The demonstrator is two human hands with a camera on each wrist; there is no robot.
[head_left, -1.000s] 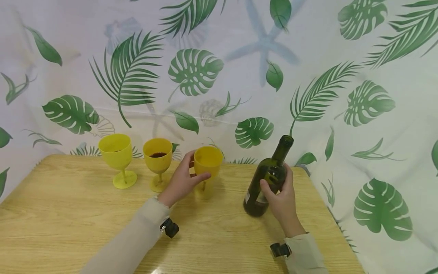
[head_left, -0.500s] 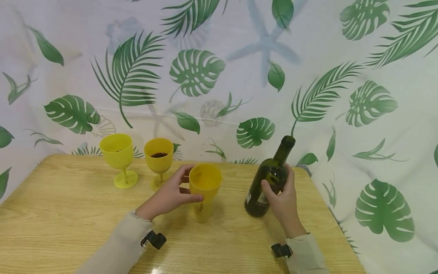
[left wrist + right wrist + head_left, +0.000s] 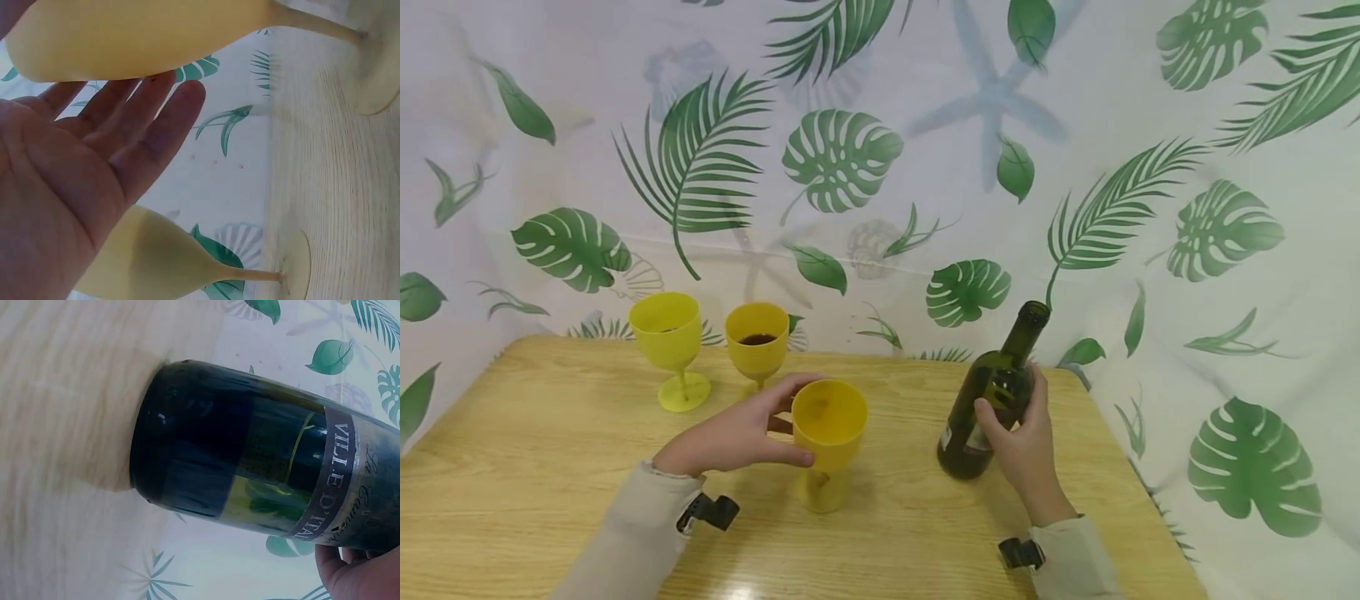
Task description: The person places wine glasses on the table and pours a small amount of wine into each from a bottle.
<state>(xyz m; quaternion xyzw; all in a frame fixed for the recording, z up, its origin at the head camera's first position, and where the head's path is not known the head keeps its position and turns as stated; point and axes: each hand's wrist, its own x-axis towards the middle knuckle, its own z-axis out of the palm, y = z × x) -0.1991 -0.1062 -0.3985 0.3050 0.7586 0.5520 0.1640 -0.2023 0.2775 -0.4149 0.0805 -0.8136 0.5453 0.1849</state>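
Note:
My left hand [image 3: 737, 433] holds an orange-yellow goblet [image 3: 829, 425] by its bowl, thumb at the front and fingers behind. No dark liquid shows inside that bowl. In the left wrist view the fingers [image 3: 156, 134] lie along the goblet's side, and its foot is at the tabletop. On the right, my right hand [image 3: 1026, 454] grips a dark green wine bottle [image 3: 983, 379] round its body. The bottle has no stopper in its mouth, and dark liquid fills its lower part in the right wrist view. Its base is at the tabletop; I cannot tell whether it touches.
Behind my left hand stand two more goblets: an orange-yellow one [image 3: 757, 354] with dark liquid in it, and a lime-yellow one [image 3: 666, 342] to its left. All are on a wooden table [image 3: 887, 542]. A leaf-printed cloth [image 3: 880, 200] hangs behind the table's far edge.
My left hand has drawn the goblet nearer to me and slightly left, away from the other two. The right hand and bottle have hardly moved.

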